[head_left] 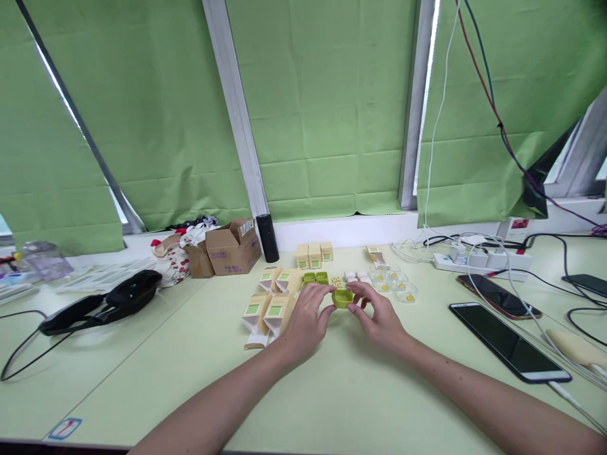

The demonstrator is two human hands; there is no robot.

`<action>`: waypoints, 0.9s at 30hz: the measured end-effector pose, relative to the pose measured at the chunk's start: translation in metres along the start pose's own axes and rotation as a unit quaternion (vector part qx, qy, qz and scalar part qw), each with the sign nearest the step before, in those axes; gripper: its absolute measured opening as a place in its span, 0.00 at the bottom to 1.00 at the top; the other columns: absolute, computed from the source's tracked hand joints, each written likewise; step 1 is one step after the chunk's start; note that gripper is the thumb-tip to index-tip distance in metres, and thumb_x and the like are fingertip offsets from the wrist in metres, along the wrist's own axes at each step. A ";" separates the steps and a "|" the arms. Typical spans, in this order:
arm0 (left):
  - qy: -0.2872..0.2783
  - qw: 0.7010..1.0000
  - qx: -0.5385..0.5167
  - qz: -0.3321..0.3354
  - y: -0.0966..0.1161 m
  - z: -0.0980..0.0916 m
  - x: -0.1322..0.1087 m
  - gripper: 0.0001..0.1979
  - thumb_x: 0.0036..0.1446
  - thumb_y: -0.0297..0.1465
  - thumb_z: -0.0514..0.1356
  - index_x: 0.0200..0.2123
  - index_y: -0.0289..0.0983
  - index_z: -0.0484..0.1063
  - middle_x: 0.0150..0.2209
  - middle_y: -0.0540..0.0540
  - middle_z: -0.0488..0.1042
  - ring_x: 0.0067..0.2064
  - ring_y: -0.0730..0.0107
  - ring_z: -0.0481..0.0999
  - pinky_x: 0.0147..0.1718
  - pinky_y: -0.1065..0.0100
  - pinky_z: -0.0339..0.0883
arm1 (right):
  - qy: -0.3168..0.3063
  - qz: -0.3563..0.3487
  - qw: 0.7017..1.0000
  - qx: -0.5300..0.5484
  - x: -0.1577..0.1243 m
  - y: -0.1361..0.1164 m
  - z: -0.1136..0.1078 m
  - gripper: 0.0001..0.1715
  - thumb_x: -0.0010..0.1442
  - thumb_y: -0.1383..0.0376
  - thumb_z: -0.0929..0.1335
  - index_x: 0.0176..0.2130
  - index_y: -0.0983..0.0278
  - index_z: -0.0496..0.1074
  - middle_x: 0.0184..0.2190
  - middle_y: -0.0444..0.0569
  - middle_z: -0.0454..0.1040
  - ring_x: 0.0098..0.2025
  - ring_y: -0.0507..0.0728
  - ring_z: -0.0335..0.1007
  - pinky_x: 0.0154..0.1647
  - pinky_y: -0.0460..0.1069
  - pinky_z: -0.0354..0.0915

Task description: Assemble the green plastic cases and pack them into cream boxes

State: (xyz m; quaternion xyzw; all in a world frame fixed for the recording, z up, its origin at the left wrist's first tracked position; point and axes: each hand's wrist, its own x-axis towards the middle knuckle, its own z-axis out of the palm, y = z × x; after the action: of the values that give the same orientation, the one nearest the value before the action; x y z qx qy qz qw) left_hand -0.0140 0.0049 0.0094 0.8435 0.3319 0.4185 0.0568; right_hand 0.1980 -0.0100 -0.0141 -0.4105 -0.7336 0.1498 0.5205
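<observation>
Between my two hands is a small green square cup (342,299), tilted so its hollow inside shows. The fingers and thumb of my left hand (309,316) grip its left side. My right hand (377,316) pinches its right side. Just behind it sit more green cups (315,278), a few small yellowish pieces (336,282) and white rounded pieces (357,277). Clear plastic shells with yellow centres (393,281) lie to the right. Left of my left hand, several opened cream cartons with green labels (279,309) lie on the table, partly hidden by that hand.
Closed small boxes (314,255) stand at the back, beside an opened carton (376,256). A black cylinder (268,238) and a cardboard box (233,248) are near the wall. Black goggles (102,302) lie left. Phones (509,341), a power strip (484,264) and cables occupy the right.
</observation>
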 end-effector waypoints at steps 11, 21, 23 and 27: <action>0.011 0.997 -0.022 -0.077 0.002 0.000 0.002 0.13 0.69 0.37 0.60 0.53 0.41 0.75 0.46 0.43 0.79 0.49 0.58 0.77 0.51 0.54 0.72 | -0.009 0.003 1.000 -0.015 0.000 -0.002 -0.004 0.24 0.68 0.56 0.66 0.60 0.58 0.65 0.49 0.53 0.79 0.43 0.60 0.77 0.43 0.54 0.73; 0.000 0.988 -0.044 -0.146 0.004 0.000 0.005 0.14 0.69 0.41 0.59 0.47 0.40 0.79 0.43 0.44 0.81 0.46 0.59 0.79 0.51 0.57 0.70 | -0.005 -0.030 0.999 -0.035 0.000 0.007 0.000 0.28 0.61 0.63 0.70 0.60 0.57 0.64 0.55 0.55 0.74 0.49 0.62 0.74 0.44 0.56 0.73; 0.002 0.987 -0.040 -0.153 0.004 0.000 0.005 0.14 0.69 0.42 0.59 0.45 0.39 0.79 0.43 0.44 0.82 0.46 0.59 0.80 0.50 0.58 0.70 | -0.007 -0.034 0.999 -0.034 0.000 0.007 0.000 0.28 0.61 0.64 0.70 0.59 0.57 0.64 0.55 0.55 0.74 0.50 0.63 0.74 0.44 0.57 0.74; 0.004 0.988 -0.046 -0.150 0.005 0.001 0.006 0.16 0.70 0.43 0.57 0.43 0.39 0.80 0.44 0.43 0.83 0.46 0.59 0.80 0.48 0.59 0.71 | -0.002 -0.047 0.998 -0.034 0.000 0.006 0.000 0.27 0.62 0.64 0.70 0.59 0.56 0.64 0.55 0.55 0.72 0.52 0.63 0.73 0.44 0.57 0.74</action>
State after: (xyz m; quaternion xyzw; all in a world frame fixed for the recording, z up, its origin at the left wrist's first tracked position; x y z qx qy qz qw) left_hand -0.0076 0.0046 0.0144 0.7787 0.4357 0.4235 0.1561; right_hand 0.2002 -0.0061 -0.0175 -0.3926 -0.7578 0.1007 0.5112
